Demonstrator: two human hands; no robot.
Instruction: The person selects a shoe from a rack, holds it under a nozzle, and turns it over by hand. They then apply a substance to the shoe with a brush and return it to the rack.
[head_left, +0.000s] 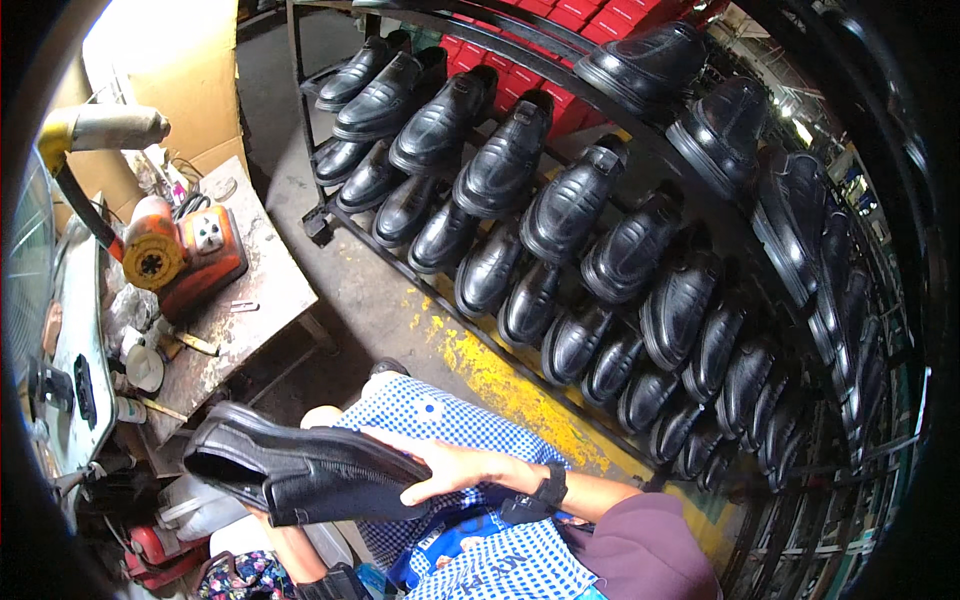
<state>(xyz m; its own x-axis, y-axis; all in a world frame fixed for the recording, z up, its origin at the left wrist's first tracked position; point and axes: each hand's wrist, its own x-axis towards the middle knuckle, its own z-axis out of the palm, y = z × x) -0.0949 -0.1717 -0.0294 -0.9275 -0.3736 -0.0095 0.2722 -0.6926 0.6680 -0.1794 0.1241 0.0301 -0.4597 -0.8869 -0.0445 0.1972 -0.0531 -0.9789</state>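
A black leather slip-on shoe (350, 485) lies sideways above my lap, its dark opening toward the left. My right hand (450, 466) grips its right end, with the thumb on the near side and the fingers over the top. From below, my left hand (262, 518) holds the opening end; the shoe hides most of its fingers. Another dark edge runs along the far side, and I cannot tell whether it belongs to a second shoe. A blue-and-white checked cloth (440, 405) covers my lap beneath.
Ahead and to the right, a black metal rack (440, 300) carries rows of black shoes (490, 165). A worn wooden table (265, 290) on the left bears an orange machine (205, 260). Red boxes (500, 75) are stacked behind the rack. Yellow paint (490, 370) marks the floor.
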